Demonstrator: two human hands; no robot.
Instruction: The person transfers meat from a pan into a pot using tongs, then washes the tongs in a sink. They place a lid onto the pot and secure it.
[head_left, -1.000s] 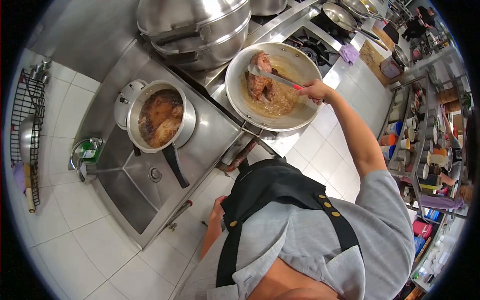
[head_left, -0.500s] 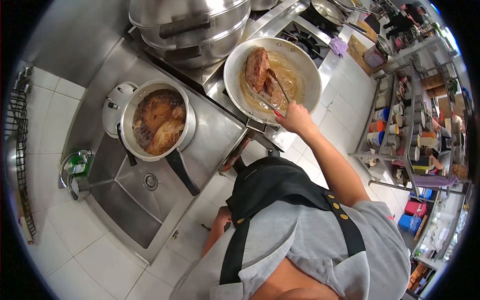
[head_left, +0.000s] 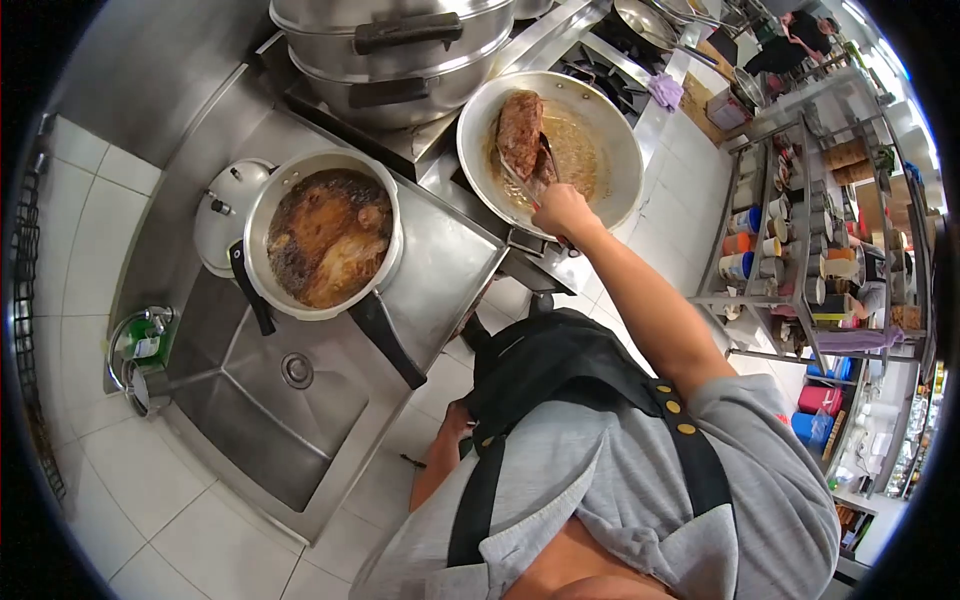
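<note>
My right hand (head_left: 566, 212) is closed round the handle end of a pair of tongs (head_left: 546, 150). The tongs' arms reach into a wide metal pan (head_left: 622, 140), against a browned chunk of meat (head_left: 520, 130). Another bit of meat shows between the arms; whether the tips grip it I cannot make out. Bubbly oil (head_left: 575, 150) covers the pan's bottom. Down by my hip, my left hand (head_left: 455, 422) rests beside the black apron (head_left: 560, 365), its fingers mostly hidden.
On the steel counter left of the pan stands a pressure cooker (head_left: 397, 235) with meat in dark liquid. Its lid (head_left: 215, 240) lies behind it, near the sink (head_left: 270, 430). A large steamer pot (head_left: 400, 70) stands at the back. Shelves (head_left: 770, 300) line the right; a person (head_left: 795, 40) is far off.
My right hand has shifted slightly left and nearer the pan, with the tongs more upright against the meat. The view has moved a little; my left hand stays by the apron.
</note>
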